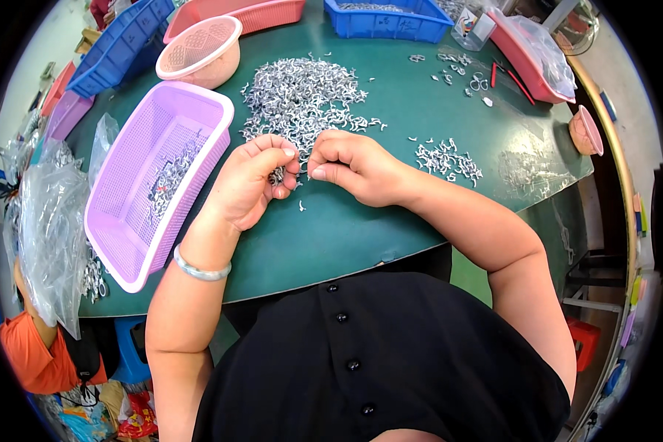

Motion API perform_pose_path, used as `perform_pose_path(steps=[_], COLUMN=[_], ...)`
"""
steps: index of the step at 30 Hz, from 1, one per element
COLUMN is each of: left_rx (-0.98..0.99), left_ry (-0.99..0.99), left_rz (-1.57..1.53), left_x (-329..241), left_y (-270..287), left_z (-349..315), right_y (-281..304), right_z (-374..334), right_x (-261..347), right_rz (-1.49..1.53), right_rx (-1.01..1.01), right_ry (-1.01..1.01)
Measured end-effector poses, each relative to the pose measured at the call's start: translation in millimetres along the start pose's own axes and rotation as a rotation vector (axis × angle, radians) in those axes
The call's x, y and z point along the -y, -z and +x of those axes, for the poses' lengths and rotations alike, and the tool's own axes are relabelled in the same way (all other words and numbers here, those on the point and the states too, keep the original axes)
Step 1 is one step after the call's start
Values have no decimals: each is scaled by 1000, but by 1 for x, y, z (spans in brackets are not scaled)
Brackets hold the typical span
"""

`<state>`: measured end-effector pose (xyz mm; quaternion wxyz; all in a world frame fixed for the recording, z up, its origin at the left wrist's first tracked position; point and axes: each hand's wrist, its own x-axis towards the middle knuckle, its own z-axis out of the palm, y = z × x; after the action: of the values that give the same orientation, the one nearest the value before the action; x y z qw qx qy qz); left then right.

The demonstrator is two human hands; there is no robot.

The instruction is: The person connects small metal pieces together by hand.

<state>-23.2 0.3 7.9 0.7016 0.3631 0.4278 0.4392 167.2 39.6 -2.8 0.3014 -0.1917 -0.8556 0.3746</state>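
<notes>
A large heap of small curved silvery metal pieces (302, 92) lies on the green table (331, 228). At its near edge my left hand (254, 180) is curled closed, with several of the metal pieces showing inside its fingers. Close to the left fingertips, my right hand (361, 166) is pinched closed; whatever it holds is too small or hidden to make out. To the left of my left hand stands a purple perforated basket (118, 184) with more metal pieces in it. A smaller pile of pieces (449, 160) lies beyond my right forearm.
At the far side are a pink round basket (206, 70), a blue tray (390, 26) and a red tray (527, 62) with plastic bags. Red-handled pliers (519, 85) lie beside it. A clear plastic bag (48, 236) hangs at the left edge, near another person's orange sleeve (29, 353).
</notes>
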Motion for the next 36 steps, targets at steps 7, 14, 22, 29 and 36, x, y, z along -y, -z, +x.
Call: perform_pose_path(steps=[7, 14, 22, 29, 36], left_rx=[47, 97, 93, 61, 104], left_ry=[18, 17, 37, -54, -70], left_rz=[98, 158, 80, -56, -149], left_x=[-2, 1, -1, -2, -1], left_y=[-3, -5, -4, 1, 3], left_z=[-3, -6, -4, -1, 1], right_y=[2, 2, 1, -10, -20], right_z=[1, 0, -1, 1, 3], right_x=[0, 0, -8, -3, -8], right_rz=[58, 152, 67, -243, -246], right_rx=[-69, -80, -78, 71, 90], right_ry=[-29, -83, -64, 201, 215])
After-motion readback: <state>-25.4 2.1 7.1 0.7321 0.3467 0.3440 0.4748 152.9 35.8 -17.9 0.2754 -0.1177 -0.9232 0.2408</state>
